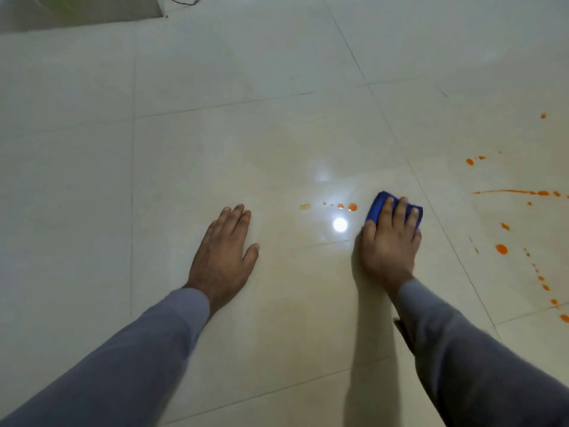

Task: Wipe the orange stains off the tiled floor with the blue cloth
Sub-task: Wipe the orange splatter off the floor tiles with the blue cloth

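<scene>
From the head view, the right hand [389, 238] lies on top of the folded blue cloth [377, 208], fingers laid fairly straight over it and pressing it to the tiled floor [246, 143]; the cloth sits just right of a short row of orange stains [352, 207] that runs leftward past a bright light reflection [339, 224] to a paler smear [304, 206]. The left hand [226, 254] rests flat on the tile, fingers together and thumb out, holding nothing — it looks like a brace. As a judgement, the job is in its early or middle part: the row beside the cloth is not yet wiped, and a larger scatter [502, 249] of drops plus a long orange streak [517, 192] lies well apart on the tile to the right; faint dull patches near the hands may be wiped floor, but I cannot tell.
</scene>
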